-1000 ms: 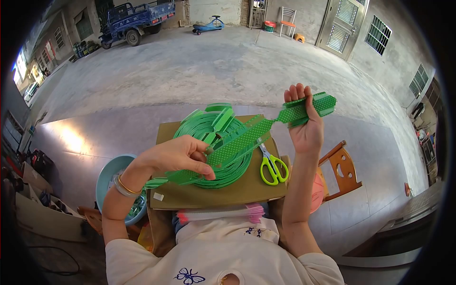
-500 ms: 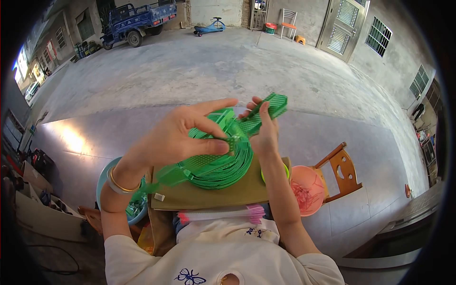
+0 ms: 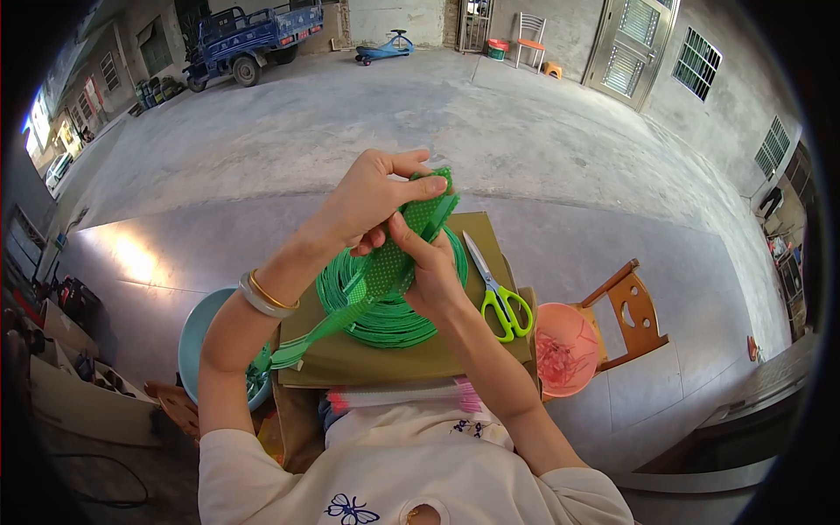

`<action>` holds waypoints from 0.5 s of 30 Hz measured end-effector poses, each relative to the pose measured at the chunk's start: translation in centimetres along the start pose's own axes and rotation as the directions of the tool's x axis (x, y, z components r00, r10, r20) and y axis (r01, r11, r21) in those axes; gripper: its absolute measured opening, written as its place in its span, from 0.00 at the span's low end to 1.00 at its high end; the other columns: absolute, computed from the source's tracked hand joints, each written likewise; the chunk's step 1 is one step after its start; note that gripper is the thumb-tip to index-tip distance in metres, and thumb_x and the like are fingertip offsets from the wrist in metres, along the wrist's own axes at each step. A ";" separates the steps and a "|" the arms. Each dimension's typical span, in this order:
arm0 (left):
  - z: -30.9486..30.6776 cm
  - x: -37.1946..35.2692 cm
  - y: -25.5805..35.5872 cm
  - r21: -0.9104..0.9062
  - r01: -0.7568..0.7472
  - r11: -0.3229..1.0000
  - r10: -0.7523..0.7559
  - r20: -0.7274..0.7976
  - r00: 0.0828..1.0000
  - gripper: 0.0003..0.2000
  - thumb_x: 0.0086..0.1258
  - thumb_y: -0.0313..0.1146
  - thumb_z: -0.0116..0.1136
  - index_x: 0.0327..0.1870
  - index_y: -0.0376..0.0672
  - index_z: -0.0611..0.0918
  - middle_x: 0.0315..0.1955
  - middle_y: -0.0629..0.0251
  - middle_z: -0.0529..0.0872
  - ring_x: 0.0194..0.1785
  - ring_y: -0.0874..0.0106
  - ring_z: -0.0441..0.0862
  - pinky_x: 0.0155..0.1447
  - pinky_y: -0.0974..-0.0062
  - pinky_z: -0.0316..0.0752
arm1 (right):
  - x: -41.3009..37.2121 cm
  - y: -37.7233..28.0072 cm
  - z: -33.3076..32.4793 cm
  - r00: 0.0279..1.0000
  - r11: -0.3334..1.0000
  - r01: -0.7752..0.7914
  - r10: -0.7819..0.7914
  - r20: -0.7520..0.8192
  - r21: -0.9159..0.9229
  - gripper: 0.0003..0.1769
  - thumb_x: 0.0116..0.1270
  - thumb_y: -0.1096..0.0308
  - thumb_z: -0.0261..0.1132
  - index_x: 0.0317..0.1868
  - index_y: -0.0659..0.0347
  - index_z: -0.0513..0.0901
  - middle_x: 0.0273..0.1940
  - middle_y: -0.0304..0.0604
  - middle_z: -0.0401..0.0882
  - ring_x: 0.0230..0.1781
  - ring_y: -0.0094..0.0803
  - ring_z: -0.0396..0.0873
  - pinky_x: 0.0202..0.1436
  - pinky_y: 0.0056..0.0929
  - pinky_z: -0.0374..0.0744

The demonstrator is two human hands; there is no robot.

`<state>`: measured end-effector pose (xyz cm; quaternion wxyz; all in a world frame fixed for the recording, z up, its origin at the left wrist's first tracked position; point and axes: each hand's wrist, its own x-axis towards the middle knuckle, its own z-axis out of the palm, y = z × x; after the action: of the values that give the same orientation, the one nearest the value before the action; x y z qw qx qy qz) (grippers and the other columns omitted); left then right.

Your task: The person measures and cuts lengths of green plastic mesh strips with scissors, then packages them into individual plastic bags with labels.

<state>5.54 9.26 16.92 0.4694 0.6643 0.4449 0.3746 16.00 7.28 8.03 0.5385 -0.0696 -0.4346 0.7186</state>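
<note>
My left hand (image 3: 372, 197) pinches the upper end of a green dotted plastic strip (image 3: 398, 249), thumb on top. Just below, my right hand (image 3: 430, 267) grips a folded bundle of the same strip, its thumb pressed against the near face. A length of strip trails down to the left, over the board's edge toward a light blue basin (image 3: 194, 337). Under both hands a flat coil of green strip (image 3: 394, 328) lies on an olive-brown board (image 3: 490, 229). Scissors (image 3: 505, 306) with lime-green handles rest on the board, right of the coil.
Green strips lie in the blue basin at left. A pink basin (image 3: 584, 337) with pinkish strips stands on a wooden chair (image 3: 636, 315) at right. A bundle of pink-tipped strips (image 3: 407, 395) lies across my lap. A blue three-wheeler (image 3: 262, 39) is parked far off.
Both hands have come together above the coil; the left moved up, the right moved left and down. The strip bundle turned more upright between them. The scissors are now uncovered.
</note>
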 end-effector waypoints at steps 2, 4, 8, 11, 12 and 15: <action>0.1 -0.7 -0.5 -0.130 -0.004 0.992 0.006 0.018 1.000 0.20 0.63 0.39 0.61 0.52 0.35 0.77 0.55 0.56 0.76 0.21 0.85 0.75 0.19 0.87 0.66 | 0.0 -1.0 -0.1 0.999 0.991 0.007 0.000 -0.049 0.134 0.15 0.71 0.56 0.50 0.41 0.61 0.72 0.32 0.39 0.72 0.35 0.32 0.76 0.40 0.31 0.78; 0.3 -1.6 -2.0 -0.203 -0.026 0.979 0.037 0.054 0.998 0.23 0.64 0.38 0.60 0.56 0.34 0.73 0.48 0.57 0.80 0.28 0.82 0.78 0.26 0.86 0.72 | 0.3 -2.1 -1.0 0.983 0.972 0.112 -0.078 -0.166 0.208 0.11 0.73 0.62 0.48 0.39 0.61 0.70 0.30 0.40 0.72 0.32 0.34 0.76 0.38 0.32 0.79; -0.9 -4.6 -5.6 -0.113 0.157 0.981 -0.105 0.370 0.923 0.23 0.64 0.33 0.60 0.57 0.32 0.70 0.38 0.58 0.84 0.35 0.75 0.82 0.38 0.81 0.77 | 0.3 -6.2 -5.8 0.931 0.844 0.365 -0.331 -0.154 0.393 0.11 0.72 0.63 0.48 0.39 0.61 0.70 0.32 0.40 0.72 0.37 0.34 0.74 0.55 0.38 0.75; -2.5 -6.4 -5.4 -0.018 0.321 0.947 -0.270 0.495 0.826 0.20 0.63 0.28 0.60 0.54 0.30 0.72 0.36 0.58 0.84 0.37 0.74 0.82 0.41 0.79 0.77 | -0.9 -8.9 -9.2 0.882 0.832 0.467 -0.417 -0.218 0.298 0.09 0.72 0.65 0.48 0.40 0.61 0.71 0.35 0.41 0.73 0.40 0.34 0.74 0.58 0.39 0.73; -2.8 -6.8 -5.2 -0.009 0.357 0.934 -0.304 0.505 0.808 0.18 0.63 0.27 0.60 0.53 0.30 0.73 0.36 0.59 0.84 0.37 0.74 0.82 0.42 0.79 0.77 | -1.4 -9.5 -9.9 0.873 0.828 0.480 -0.418 -0.251 0.290 0.09 0.72 0.66 0.48 0.40 0.61 0.71 0.35 0.41 0.73 0.40 0.34 0.75 0.59 0.40 0.73; -3.5 -7.7 -4.2 -0.022 0.358 0.933 -0.299 0.505 0.810 0.14 0.63 0.26 0.59 0.48 0.29 0.77 0.36 0.58 0.85 0.37 0.73 0.83 0.43 0.81 0.76 | -2.0 -9.4 -11.4 0.849 0.819 0.508 -0.424 -0.316 0.267 0.08 0.72 0.67 0.47 0.41 0.61 0.71 0.36 0.41 0.73 0.40 0.34 0.75 0.60 0.41 0.73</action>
<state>-1.19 3.72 13.30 0.6626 0.6222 0.3958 0.1309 30.02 12.26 6.85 0.7513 0.0468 -0.2384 0.6136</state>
